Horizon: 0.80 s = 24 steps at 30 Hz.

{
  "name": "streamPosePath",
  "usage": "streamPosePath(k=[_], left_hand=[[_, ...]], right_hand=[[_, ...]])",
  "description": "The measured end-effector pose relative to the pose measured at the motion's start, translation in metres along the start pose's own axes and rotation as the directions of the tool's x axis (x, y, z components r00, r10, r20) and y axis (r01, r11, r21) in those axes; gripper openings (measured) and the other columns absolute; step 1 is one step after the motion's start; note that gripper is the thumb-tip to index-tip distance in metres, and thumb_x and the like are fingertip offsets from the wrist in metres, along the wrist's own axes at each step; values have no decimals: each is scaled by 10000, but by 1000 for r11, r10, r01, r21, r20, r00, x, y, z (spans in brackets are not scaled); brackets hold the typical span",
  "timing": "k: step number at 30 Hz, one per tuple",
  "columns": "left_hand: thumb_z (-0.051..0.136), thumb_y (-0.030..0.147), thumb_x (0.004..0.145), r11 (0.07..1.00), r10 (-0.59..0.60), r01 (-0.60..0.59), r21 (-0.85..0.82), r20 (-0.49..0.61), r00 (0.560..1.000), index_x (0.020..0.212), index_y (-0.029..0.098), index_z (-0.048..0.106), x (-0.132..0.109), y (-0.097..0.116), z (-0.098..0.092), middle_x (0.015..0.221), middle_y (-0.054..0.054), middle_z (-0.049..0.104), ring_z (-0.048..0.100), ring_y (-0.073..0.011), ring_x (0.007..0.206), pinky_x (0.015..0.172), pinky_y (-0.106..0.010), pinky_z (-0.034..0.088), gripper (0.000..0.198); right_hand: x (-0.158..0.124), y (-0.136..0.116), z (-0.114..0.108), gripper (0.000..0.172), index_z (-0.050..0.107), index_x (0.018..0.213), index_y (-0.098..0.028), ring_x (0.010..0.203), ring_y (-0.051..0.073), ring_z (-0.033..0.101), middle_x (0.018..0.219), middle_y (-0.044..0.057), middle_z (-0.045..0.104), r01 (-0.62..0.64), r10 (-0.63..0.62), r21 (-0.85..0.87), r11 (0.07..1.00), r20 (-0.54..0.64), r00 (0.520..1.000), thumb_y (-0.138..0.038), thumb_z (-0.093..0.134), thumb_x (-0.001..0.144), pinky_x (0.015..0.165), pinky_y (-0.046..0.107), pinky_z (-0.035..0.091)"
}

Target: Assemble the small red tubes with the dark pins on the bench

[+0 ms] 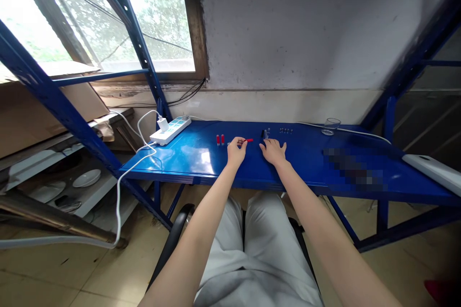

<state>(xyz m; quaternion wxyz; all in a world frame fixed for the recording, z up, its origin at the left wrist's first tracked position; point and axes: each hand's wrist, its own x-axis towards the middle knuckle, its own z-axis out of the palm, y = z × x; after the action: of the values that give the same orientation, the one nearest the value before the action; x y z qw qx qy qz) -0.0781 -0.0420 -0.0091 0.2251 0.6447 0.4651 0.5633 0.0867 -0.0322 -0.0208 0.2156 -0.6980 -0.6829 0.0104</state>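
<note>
The person's grey clothing lay nearest the camera, with both bare forearms reaching past it over a glossy blue table. The left hand pinched a slim red piece between its thumb and fingertips, just above the tabletop, with the free end pointing towards the right hand. That right hand was palm down, its little finger spread away from the rest; I could not tell whether its other fingers pinched anything. Just beyond its fingertips was a small dark-and-clear object — touching or merely close, the view did not settle it. To the left of the left hand, 2 more red pieces lay side by side, and a row of tiny pieces sat beyond the right hand. The likeliest trouble, as I judged it, was a slip: the left hand had only a narrow grip, so a loosened thumb could have dropped the red piece onto the slick surface, where it might have rolled. A careless sweep of the right hand's fingers could also have scattered the tiny row — or tipped the dark-and-clear object.
</note>
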Motion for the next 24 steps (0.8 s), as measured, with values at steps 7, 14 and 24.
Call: streamPosePath(k=[7, 14, 24], left_hand=[[557, 274, 787, 997, -63, 61, -50, -32, 998, 848, 157, 592, 6, -14, 4, 827, -50, 635, 590, -126, 771, 713, -252, 478, 137], [579, 292, 770, 986, -126, 123, -112, -25, 992, 856, 152, 610, 8, -20, 6, 833, -54, 647, 593, -126, 767, 711, -254, 486, 166], [588, 285, 755, 964, -152, 154, -219, 26, 988, 857, 142, 628, 8, -24, 7, 830, -78, 666, 612, -141, 770, 731, -281, 491, 180]], right_hand=[[-11, -5, -13, 252, 506, 946, -185, 829, 205, 524, 895, 104, 577, 230, -98, 377, 897, -338, 936, -326, 304, 890, 737, 326, 409], [-11, -4, -14, 236, 482, 902, -195, 705, 160, 529, 793, 54, 565, 216, -31, 542, 812, -330, 943, -375, 331, 874, 672, 281, 410], [-8, -3, -9, 227, 493, 846, -196, 646, 138, 512, 737, 28, 559, 215, 20, 661, 719, -329, 944, -403, 400, 839, 633, 268, 405]])
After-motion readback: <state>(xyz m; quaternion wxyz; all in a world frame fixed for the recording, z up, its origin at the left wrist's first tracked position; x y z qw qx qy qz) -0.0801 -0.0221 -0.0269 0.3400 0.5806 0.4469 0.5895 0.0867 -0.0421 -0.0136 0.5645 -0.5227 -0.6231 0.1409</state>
